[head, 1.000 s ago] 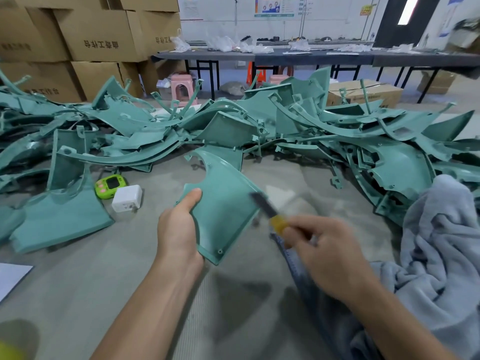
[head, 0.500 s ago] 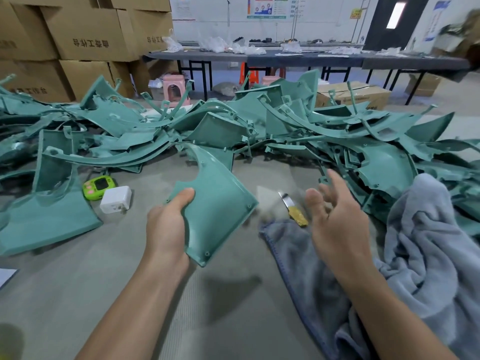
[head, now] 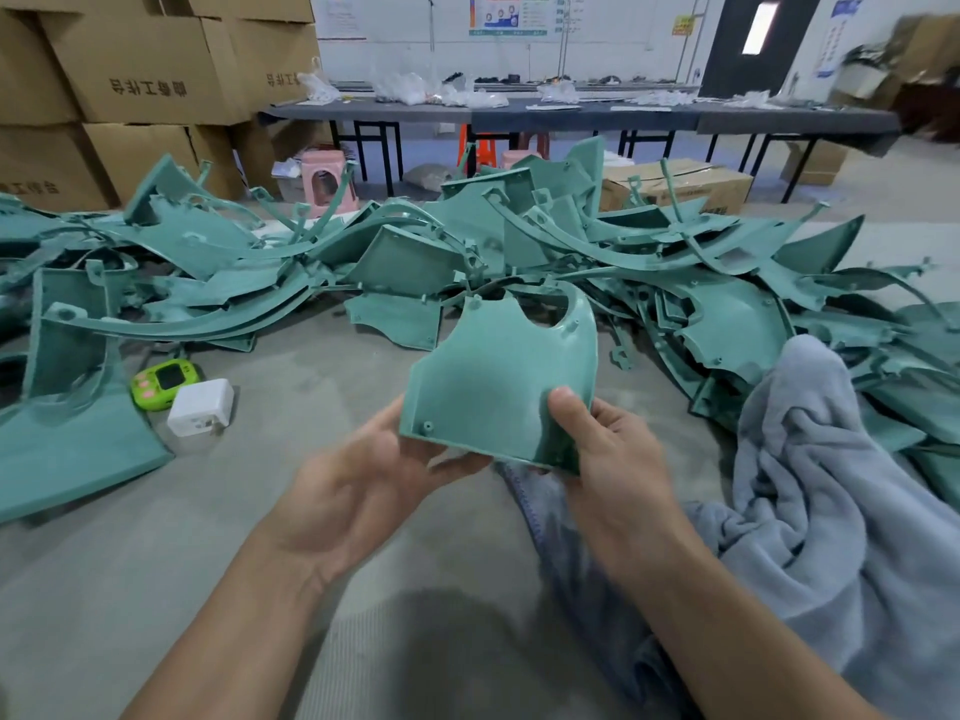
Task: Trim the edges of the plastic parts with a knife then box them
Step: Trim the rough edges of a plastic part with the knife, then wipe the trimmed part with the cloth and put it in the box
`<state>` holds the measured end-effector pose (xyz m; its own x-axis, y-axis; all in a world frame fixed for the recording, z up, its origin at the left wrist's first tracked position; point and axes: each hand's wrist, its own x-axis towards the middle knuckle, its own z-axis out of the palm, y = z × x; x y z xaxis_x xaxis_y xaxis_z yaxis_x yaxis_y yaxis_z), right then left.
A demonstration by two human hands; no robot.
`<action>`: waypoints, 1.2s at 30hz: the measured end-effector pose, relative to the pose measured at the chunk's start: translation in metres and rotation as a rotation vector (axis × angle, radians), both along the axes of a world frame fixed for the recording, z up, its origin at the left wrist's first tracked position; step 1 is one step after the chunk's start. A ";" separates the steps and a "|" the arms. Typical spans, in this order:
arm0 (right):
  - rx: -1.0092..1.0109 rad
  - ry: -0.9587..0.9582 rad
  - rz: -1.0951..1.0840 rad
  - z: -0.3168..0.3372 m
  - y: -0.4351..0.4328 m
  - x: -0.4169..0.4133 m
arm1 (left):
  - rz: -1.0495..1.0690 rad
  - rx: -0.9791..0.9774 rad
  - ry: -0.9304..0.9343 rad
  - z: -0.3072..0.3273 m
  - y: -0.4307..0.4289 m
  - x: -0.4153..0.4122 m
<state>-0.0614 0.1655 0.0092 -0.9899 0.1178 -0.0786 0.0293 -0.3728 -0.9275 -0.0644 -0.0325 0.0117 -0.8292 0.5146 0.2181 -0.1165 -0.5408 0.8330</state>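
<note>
Hands: left hand and right hand both grip one plastic part.
Knife: unseen.
Remaining: pile at 12 o'clock, untrimmed, unboxed.

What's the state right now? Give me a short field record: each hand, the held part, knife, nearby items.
left hand: supports the lower left corner of the held part, palm up
right hand: pinches the lower right corner, thumb on top
held part: green plastic panel, raised above the floor, curved cutout at its top edge
knife: not in view
pile of parts: untidy, behind the held part
grey towel: on the right
green gadget: left, touching the white charger
</note>
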 end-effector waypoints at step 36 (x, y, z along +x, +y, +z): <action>1.163 0.803 -0.213 0.020 -0.068 0.038 | 0.232 0.223 -0.451 0.009 0.014 0.012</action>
<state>-0.0232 0.0974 0.0295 -0.6745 -0.1255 0.7276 -0.6000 0.6674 -0.4411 -0.0526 -0.0185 0.0206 -0.9517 0.2895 -0.1026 -0.2925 -0.7522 0.5905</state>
